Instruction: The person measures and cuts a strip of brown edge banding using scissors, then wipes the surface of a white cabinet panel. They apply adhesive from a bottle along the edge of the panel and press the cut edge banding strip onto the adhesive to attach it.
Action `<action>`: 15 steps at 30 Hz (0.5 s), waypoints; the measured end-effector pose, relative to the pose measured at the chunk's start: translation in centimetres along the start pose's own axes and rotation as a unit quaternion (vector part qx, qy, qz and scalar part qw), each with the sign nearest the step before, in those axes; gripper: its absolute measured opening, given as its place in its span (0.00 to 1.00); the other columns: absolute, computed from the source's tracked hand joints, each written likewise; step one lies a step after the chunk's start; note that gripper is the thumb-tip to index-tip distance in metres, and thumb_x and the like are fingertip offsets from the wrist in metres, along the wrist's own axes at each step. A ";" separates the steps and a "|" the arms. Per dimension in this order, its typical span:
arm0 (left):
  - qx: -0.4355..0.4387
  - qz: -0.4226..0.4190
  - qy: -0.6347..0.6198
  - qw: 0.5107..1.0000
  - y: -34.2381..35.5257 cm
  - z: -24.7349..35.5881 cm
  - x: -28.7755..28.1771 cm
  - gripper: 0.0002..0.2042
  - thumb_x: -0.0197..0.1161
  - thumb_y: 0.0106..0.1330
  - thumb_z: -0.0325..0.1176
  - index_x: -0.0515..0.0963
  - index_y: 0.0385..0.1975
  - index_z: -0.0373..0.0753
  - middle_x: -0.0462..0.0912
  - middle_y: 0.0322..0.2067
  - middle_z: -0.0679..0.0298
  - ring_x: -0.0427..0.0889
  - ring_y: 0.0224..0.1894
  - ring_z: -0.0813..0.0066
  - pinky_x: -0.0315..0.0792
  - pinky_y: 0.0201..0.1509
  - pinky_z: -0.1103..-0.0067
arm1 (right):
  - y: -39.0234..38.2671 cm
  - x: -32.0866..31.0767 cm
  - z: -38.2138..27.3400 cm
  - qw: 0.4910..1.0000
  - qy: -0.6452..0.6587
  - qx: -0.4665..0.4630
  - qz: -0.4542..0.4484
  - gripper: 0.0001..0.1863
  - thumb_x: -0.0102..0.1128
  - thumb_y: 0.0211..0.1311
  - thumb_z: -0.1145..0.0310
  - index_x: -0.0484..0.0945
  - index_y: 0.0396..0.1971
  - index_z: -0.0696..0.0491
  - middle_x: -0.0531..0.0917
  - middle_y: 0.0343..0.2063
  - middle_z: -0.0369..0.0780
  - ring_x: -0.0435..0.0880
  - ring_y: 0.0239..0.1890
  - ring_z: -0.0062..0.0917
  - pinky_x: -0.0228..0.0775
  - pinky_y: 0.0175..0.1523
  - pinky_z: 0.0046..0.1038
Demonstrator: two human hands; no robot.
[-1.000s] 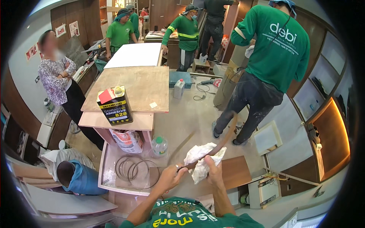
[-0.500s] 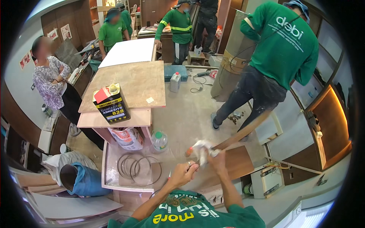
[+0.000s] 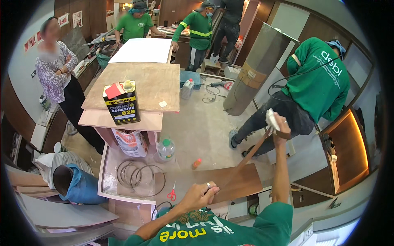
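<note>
A long, thin brown strip point(image 3: 251, 152) stretches diagonally between my hands above the table. My left hand point(image 3: 200, 195), ringed on one finger, pinches its near end. Up to the right, my right hand point(image 3: 281, 129) is closed around a crumpled white cloth point(image 3: 271, 119) and the strip's far part. Beneath the strip lies a flat brown board point(image 3: 242, 182). Red-handled scissors point(image 3: 172, 193) rest left of my left hand. A small orange-capped bottle point(image 3: 197, 163) stands beyond the board.
Left on the table are a loose wire-like coil point(image 3: 135, 180), a green-capped clear bottle point(image 3: 166, 150) and a black adhesive can point(image 3: 122, 108) on a wooden box. A co-worker point(image 3: 318, 82) in green bends close to my right hand. A tall rolled sheet point(image 3: 256, 69) stands beside them.
My right hand has slid with the cloth up and right along the strip, away from my left hand. The co-worker at right has shifted right and bent lower.
</note>
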State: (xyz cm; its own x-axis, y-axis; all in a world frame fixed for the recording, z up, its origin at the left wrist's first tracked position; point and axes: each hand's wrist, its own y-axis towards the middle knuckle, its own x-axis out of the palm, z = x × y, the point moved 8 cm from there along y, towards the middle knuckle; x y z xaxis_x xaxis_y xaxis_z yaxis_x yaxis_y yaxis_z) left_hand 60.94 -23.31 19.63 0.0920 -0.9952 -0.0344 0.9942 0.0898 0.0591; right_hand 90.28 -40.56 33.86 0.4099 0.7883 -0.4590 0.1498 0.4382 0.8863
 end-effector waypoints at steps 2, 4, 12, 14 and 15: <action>0.019 -0.001 -0.004 1.000 -0.4 0.7 -0.1 0.12 0.54 0.71 0.36 0.74 0.27 0.37 0.74 0.12 0.65 0.72 0.15 0.78 0.65 0.21 0.78 | 2.4 -1.5 0.3 0.998 -0.024 -0.062 0.005 0.21 0.61 0.50 0.80 0.80 0.48 0.54 0.83 0.34 0.45 0.84 0.35 0.35 0.76 0.39 0.31; 0.022 0.000 -0.004 1.000 -0.8 1.0 -0.2 0.12 0.54 0.71 0.37 0.74 0.27 0.36 0.74 0.13 0.63 0.72 0.15 0.77 0.66 0.21 0.77 | 4.2 -2.6 0.9 0.995 -0.073 -0.063 0.006 0.22 0.61 0.51 0.79 0.80 0.49 0.54 0.83 0.35 0.45 0.84 0.36 0.36 0.75 0.40 0.32; 0.066 -0.015 0.036 0.997 -2.6 1.8 -0.5 0.11 0.55 0.70 0.36 0.77 0.28 0.38 0.74 0.13 0.66 0.73 0.16 0.80 0.65 0.20 0.78 | 5.3 -6.5 11.8 0.978 -0.209 -0.003 -0.014 0.25 0.63 0.49 0.79 0.79 0.52 0.49 0.83 0.40 0.42 0.83 0.40 0.37 0.75 0.44 0.33; 0.070 -0.050 0.051 0.995 -3.6 2.0 -0.8 0.11 0.55 0.71 0.36 0.77 0.27 0.38 0.73 0.13 0.66 0.73 0.16 0.80 0.65 0.20 0.78 | 5.1 -9.9 17.6 0.943 -0.327 0.057 0.019 0.20 0.63 0.53 0.72 0.80 0.49 0.48 0.83 0.42 0.43 0.82 0.42 0.39 0.75 0.46 0.34; 0.052 -0.046 0.033 0.997 -4.4 1.7 -2.1 0.12 0.55 0.71 0.36 0.76 0.26 0.38 0.73 0.13 0.67 0.73 0.16 0.79 0.64 0.20 0.79 | 5.3 -12.5 20.7 0.887 -0.447 0.117 -0.011 0.16 0.59 0.60 0.65 0.80 0.48 0.49 0.83 0.43 0.42 0.82 0.43 0.38 0.74 0.50 0.33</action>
State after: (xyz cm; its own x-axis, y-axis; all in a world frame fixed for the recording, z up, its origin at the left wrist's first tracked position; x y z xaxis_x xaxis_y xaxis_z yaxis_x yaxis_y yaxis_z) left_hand 56.26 -21.72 21.17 0.0070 -0.9939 -0.1099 0.9878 -0.0102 0.1557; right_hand 104.62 -57.03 45.57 0.9382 0.0776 -0.3374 0.3068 0.2651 0.9141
